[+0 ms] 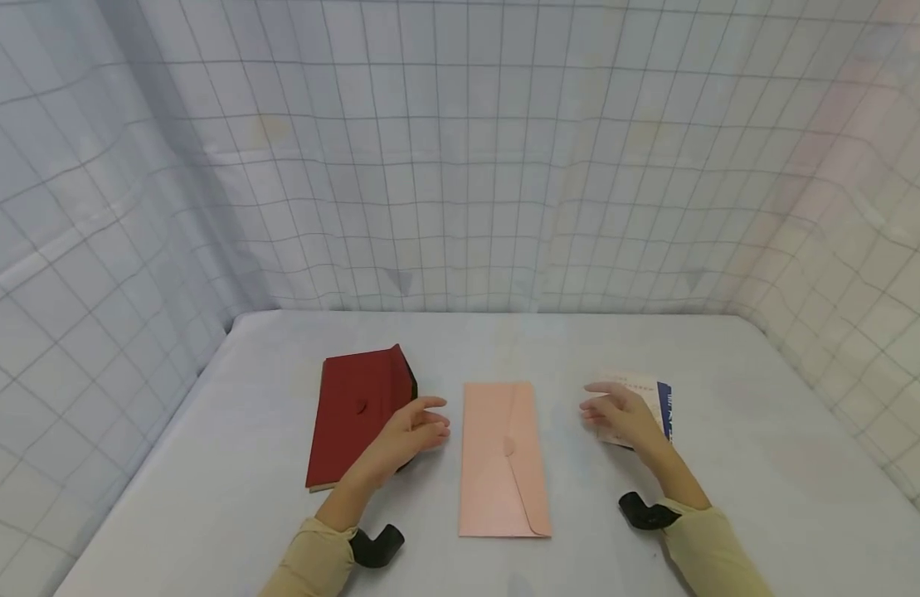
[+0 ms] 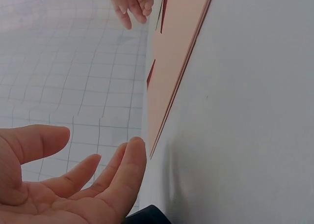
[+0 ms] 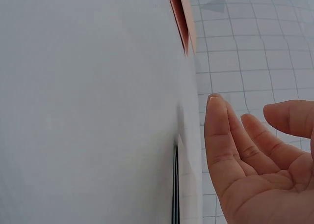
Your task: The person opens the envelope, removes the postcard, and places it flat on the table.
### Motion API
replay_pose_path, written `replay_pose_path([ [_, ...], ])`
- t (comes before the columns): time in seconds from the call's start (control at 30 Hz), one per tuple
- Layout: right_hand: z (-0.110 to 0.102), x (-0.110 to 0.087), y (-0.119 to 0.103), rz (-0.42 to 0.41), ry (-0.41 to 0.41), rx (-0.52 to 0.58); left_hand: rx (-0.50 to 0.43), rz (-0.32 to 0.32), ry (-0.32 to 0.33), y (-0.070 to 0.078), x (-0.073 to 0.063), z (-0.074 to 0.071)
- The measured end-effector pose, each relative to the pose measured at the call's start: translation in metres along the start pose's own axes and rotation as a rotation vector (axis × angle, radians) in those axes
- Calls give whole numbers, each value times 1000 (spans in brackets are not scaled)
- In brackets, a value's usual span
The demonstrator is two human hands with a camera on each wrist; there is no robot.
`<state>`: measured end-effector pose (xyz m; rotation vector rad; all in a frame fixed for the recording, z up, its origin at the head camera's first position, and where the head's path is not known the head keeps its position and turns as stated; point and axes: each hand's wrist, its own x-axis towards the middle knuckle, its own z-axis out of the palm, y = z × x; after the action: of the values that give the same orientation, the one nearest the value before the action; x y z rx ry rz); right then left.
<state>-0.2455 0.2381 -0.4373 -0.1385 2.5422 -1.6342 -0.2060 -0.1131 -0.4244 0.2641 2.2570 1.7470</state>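
Observation:
A pink envelope [image 1: 489, 473] with a side flap lies lengthwise in the middle of the white table. To its left, my left hand [image 1: 400, 439] hovers by the right edge of a dark red book-like case [image 1: 348, 414], its fingers relaxed and holding nothing. My right hand [image 1: 622, 414] is over a white booklet [image 1: 646, 385] with a blue edge and covers part of it. In the right wrist view the fingers of that hand [image 3: 260, 170] are loosely bent with nothing between them. The left wrist view shows the envelope [image 2: 179, 52] beyond the left hand's fingertips, apart from them.
White cloth with a grid of lines [image 1: 460, 166] hangs at the back and both sides of the table [image 1: 534, 348]. The red case's right side stands slightly raised. Black bands with protruding pieces [image 1: 377, 547] sit at both wrists, over light yellow sleeves.

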Motion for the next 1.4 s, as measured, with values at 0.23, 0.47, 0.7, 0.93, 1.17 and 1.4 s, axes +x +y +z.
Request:
replay_pose_path([
  [0.23, 5, 4, -4, 25, -25, -6, 22, -12, 5, 3, 1, 1],
  [0.47, 7, 5, -7, -3, -59, -3, 47, -9, -17, 6, 0, 1],
  [0.7, 14, 4, -8, 25, -104, 62, 50, -21, -26, 6, 0, 5],
  [0.93, 19, 1, -10, 15, -186, 55, 76, -43, -38, 5, -1, 12],
  [1.17, 26, -3, -8, 43, -247, 113, 94, -57, -55, 2, -3, 17],
  [1.4, 31, -4, -7, 39, -292, 166, 55, -50, -80, 1, -2, 18],
])
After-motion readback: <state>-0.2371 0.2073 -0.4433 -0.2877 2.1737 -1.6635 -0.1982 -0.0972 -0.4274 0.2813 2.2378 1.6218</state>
